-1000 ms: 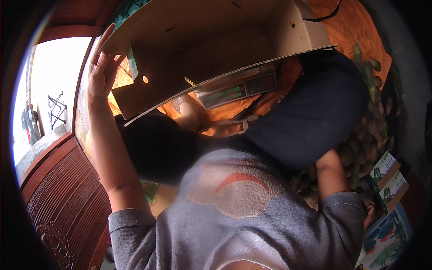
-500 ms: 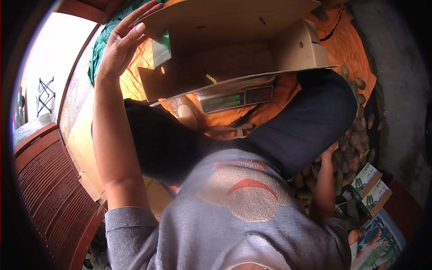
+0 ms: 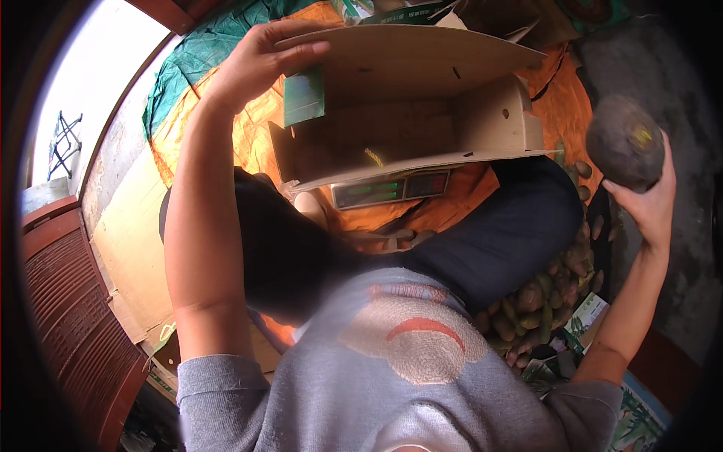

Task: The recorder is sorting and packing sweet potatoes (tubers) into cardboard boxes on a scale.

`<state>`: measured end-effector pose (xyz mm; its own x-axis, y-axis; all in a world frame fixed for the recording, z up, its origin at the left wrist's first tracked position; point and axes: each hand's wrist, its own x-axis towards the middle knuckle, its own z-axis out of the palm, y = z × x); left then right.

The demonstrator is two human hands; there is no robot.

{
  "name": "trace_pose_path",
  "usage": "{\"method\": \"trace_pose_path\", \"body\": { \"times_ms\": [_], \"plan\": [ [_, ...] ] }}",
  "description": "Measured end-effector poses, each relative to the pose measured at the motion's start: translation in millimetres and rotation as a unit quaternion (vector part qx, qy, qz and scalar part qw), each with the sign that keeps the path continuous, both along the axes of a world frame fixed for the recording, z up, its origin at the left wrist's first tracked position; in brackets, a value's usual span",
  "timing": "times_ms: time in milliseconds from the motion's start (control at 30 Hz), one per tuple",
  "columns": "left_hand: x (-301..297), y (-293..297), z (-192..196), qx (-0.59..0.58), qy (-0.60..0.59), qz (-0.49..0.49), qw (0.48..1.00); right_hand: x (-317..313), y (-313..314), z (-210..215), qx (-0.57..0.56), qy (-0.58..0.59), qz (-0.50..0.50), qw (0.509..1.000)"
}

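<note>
My left hand (image 3: 260, 64) grips the upper left edge of an open cardboard box (image 3: 489, 113), its thumb on the inner side of a flap. A small yellow thing (image 3: 373, 157) shows at the box's near side; whether anything else lies inside is too dark to tell. Just in front of the box, a digital scale (image 3: 369, 193) shows lit green digits. Out to the right, my right hand (image 3: 651, 200) holds up a large, dark, rounded fruit or root (image 3: 625, 143) with a yellowish spot. My fingers wrap its lower right side.
A pile of brown and green produce (image 3: 531, 301) lies beside my right knee. Orange sheeting (image 3: 331, 218) and green sheeting (image 3: 181, 83) spread over the floor. Flat cardboard (image 3: 128, 241) and a red-brown slatted wooden panel (image 3: 75, 309) are on the left. Printed cartons (image 3: 587, 316) sit at lower right.
My right hand has risen from the pile, now holding the large dark fruit or root. My left hand still holds the box's edge; the view has shifted slightly.
</note>
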<state>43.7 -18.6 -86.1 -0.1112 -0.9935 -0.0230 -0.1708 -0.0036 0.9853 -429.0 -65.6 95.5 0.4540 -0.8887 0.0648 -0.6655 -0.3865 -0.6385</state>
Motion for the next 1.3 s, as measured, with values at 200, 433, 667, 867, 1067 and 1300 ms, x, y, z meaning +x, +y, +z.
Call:
{"method": "trace_pose_path", "body": {
  "times_ms": [200, 433, 667, 867, 1067, 1300],
  "plan": [
    [-2, 4, 2, 0.026, -0.120, 0.017, 0.992, 157, -56, -78, 0.164, 0.154, 0.298, 0.927],
    [-1, -1, 8, 0.045, -0.144, 0.001, 0.989, 251, -38, -223, 0.217, 0.369, 0.364, 0.827],
    [2, 1, 1, 0.011, -0.133, 0.011, 0.991, 288, -39, -305, 0.241, 0.395, 0.437, 0.771],
    [1, -1, -6, -0.016, -0.101, 0.039, 0.994, 307, -45, -285, 0.195, 0.350, 0.510, 0.761],
    [3, -3, -4, -0.027, -0.087, 0.020, 0.996, 332, -57, -269, 0.149, 0.311, 0.550, 0.761],
    [0, -1, 3, 0.021, -0.062, -0.005, 0.998, 308, -50, -235, 0.106, 0.282, 0.567, 0.767]
  ]
}}
